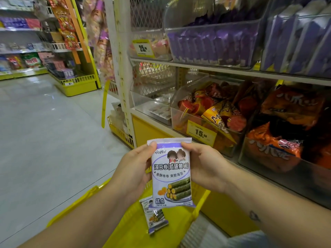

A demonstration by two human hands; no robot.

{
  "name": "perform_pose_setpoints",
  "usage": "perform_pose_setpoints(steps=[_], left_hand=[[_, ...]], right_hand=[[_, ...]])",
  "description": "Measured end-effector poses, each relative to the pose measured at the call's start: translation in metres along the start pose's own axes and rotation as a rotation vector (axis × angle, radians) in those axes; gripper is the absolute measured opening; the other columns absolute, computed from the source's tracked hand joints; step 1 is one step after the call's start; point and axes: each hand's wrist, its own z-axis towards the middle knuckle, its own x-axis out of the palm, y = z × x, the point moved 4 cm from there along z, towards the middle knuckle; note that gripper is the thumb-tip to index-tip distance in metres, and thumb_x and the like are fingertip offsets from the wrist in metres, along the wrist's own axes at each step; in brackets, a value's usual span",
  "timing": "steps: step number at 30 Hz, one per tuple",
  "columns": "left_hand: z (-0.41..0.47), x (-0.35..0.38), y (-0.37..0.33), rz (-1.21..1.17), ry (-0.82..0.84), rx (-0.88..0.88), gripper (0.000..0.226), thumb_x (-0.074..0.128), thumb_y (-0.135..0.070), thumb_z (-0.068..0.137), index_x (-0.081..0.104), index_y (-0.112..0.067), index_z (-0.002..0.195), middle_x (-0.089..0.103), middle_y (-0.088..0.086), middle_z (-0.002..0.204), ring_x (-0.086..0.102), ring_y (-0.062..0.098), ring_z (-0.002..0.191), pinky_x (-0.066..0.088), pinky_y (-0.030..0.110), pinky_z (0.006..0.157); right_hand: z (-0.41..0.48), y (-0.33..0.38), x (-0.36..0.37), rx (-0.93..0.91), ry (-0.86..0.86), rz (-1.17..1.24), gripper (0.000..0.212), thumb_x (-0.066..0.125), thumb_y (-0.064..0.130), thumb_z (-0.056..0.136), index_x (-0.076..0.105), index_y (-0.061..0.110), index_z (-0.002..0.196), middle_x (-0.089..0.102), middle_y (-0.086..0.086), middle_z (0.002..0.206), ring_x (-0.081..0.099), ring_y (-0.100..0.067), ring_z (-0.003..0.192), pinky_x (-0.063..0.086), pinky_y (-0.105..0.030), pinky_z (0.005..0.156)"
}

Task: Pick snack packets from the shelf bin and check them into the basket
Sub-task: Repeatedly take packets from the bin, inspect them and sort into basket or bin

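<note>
Packet of seaweed-roll snack (171, 174), white-purple foil, upright; left grip (133, 169) and right grip (206, 165) pinch its side edges. Matching second packet (155, 216) lies in yellow plastic basket (179, 225) below.

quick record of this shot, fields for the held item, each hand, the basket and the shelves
held item: snack packet, white and purple with seaweed rolls pictured, upright, front to the camera
left hand: grips the packet's left edge, thumb at the top corner
right hand: grips the right edge, thumb at the top
basket: yellow, below the hands
in basket: second packet, same design, lying flat
upper shelf: purple packets
lower shelf: orange and red packets, price tag reading 15
</note>
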Motion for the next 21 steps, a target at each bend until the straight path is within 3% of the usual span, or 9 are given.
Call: perform_pose_setpoints(steps=[5, 9, 13, 18, 21], left_hand=[[0.003, -0.001, -0.003, -0.038, -0.034, -0.031, 0.037, 0.052, -0.037, 0.095, 0.065, -0.008, 0.115, 0.076, 0.009, 0.098, 0.069, 0.022, 0.091, 0.055, 0.043, 0.082], [0.004, -0.001, -0.005, -0.097, 0.027, -0.088, 0.038, 0.051, -0.039, 0.095, 0.062, -0.010, 0.116, 0.076, 0.003, 0.094, 0.073, 0.014, 0.076, 0.056, 0.031, 0.057], [0.004, -0.001, -0.006, -0.128, 0.086, -0.097, 0.034, 0.051, -0.037, 0.093, 0.066, -0.011, 0.111, 0.076, 0.002, 0.093, 0.073, 0.012, 0.075, 0.056, 0.028, 0.054], [0.003, 0.001, -0.011, 0.025, 0.227, -0.078, 0.039, 0.051, -0.045, 0.090, 0.069, -0.020, 0.113, 0.073, 0.001, 0.110, 0.071, 0.015, 0.097, 0.060, 0.034, 0.069], [-0.003, 0.002, -0.007, 0.191, 0.367, -0.130, 0.033, 0.053, -0.033, 0.093, 0.062, -0.024, 0.123, 0.071, 0.001, 0.117, 0.068, 0.020, 0.108, 0.059, 0.041, 0.082]], right_hand=[[-0.001, 0.001, -0.002, -0.052, -0.032, -0.024, 0.037, 0.037, 0.024, 0.100, 0.060, 0.000, 0.118, 0.069, -0.020, 0.112, 0.067, -0.029, 0.103, 0.053, -0.040, 0.083], [0.001, 0.001, -0.003, -0.074, -0.036, -0.029, 0.041, 0.035, 0.031, 0.101, 0.062, 0.002, 0.114, 0.071, -0.018, 0.109, 0.071, -0.025, 0.093, 0.053, -0.039, 0.078], [0.001, 0.003, -0.004, -0.070, -0.033, -0.016, 0.046, 0.034, 0.037, 0.100, 0.065, 0.005, 0.112, 0.071, -0.018, 0.109, 0.071, -0.027, 0.093, 0.050, -0.043, 0.081], [0.001, 0.011, -0.008, -0.148, -0.144, 0.030, 0.046, 0.037, 0.035, 0.101, 0.061, 0.000, 0.117, 0.069, -0.022, 0.111, 0.067, -0.033, 0.103, 0.052, -0.045, 0.078], [0.000, 0.021, -0.011, -0.204, -0.190, 0.094, 0.046, 0.038, 0.034, 0.101, 0.058, -0.004, 0.118, 0.068, -0.024, 0.111, 0.067, -0.035, 0.102, 0.053, -0.047, 0.071]])
